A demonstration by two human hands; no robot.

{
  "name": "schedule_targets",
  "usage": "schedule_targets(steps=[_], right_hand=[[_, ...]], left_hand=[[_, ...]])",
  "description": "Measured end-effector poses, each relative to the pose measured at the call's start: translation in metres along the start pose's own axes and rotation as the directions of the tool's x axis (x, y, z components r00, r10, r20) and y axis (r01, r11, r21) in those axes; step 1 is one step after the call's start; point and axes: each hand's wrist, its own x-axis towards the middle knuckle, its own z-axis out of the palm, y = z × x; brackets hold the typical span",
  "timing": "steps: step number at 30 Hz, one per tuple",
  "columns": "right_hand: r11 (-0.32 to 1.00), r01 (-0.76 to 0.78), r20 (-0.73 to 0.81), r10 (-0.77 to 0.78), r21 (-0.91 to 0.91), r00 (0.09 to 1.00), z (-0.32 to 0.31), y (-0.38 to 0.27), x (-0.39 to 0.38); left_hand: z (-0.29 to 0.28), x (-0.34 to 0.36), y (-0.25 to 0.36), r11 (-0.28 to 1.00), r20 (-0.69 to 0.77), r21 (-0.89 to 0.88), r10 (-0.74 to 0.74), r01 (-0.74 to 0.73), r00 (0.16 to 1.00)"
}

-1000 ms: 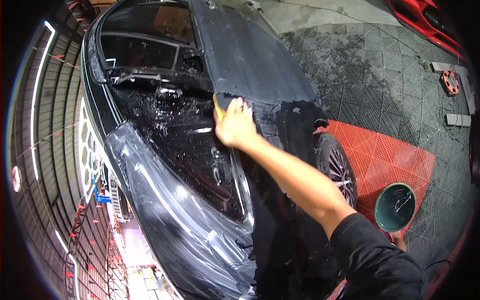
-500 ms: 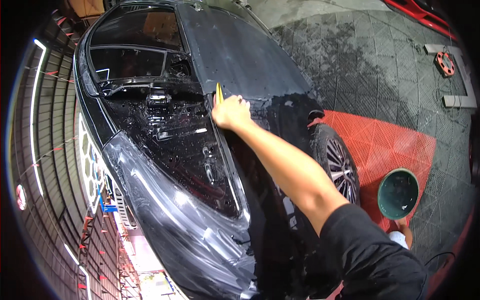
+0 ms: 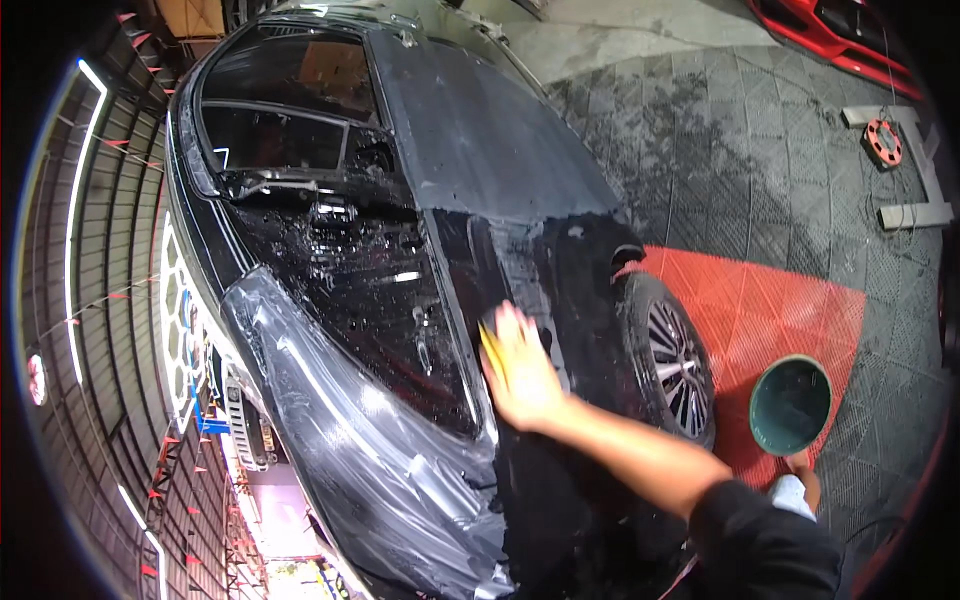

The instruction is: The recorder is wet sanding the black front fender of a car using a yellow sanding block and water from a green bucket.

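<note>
Along the left edge of the car's black panel point(image 3: 590, 290), a yellow scraper point(image 3: 491, 350) sits in the right hand point(image 3: 527, 378). Grip: grasping the scraper at its side, thin edge visible on the left, fingers pointing toward the panel's far end. Contact of blade with panel cannot be confirmed; the hand hides it. Left hand not made out.

Handling (judged): scraper light, likely springy plastic; probably slippery if wet. Best held by its broad back, fingers spread behind the edge. Panel rigid; its finish would scratch under a hard corner.

Materials: panel smooth, dark, with a paler smeared strip right of the hand. Beyond its far end, a matte grey layer point(image 3: 490, 130) stops at an uneven border; film or coating, cannot tell. Left of the panel, a black recess point(image 3: 390, 300) shows glossy fittings and droplets. Nearer, a streaked layer point(image 3: 360, 405), silvery and shiny, curves over the body.

Right of the panel: wheel point(image 3: 678, 365), thin dark spokes. Farther right, a round green bucket point(image 3: 762, 400) stands on red ribbed tiles point(image 3: 770, 300); grey tiles point(image 3: 670, 160) beyond look wet in patches.
</note>
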Motion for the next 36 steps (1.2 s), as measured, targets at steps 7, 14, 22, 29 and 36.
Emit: schedule_targets(steps=[7, 14, 22, 29, 36], right_hand=[[0.987, 0.064, 0.044, -0.071, 0.149, 0.996, 0.022, 0.06, 0.115], [0.987, -0.009, 0.17, -0.018, 0.157, 0.985, 0.005, 0.059, 0.155], [0.99, -0.011, 0.059, 0.003, 0.14, 0.998, -0.005, 0.074, 0.149], [0.914, -0.209, 0.347, 0.081, 0.348, 0.935, -0.065, -0.051, -0.134], [0.975, -0.202, -0.01, 0.204, 0.087, 0.979, -0.021, 0.117, 0.056]], left_hand=[[-0.006, -0.011, -0.005, 1.0, 0.012, 0.009, 0.002, -0.002, 1.0], [-0.002, 0.0, 0.007, 0.994, 0.03, -0.084, -0.068, 0.071, 0.997], [0.004, 0.01, 0.024, 0.97, 0.058, -0.14, -0.194, 0.2, 0.979], [-0.005, 0.008, 0.025, 0.98, 0.028, -0.059, -0.189, 0.191, 0.982], [0.006, 0.017, 0.031, 0.954, 0.159, 0.275, 0.081, -0.123, 0.984]])
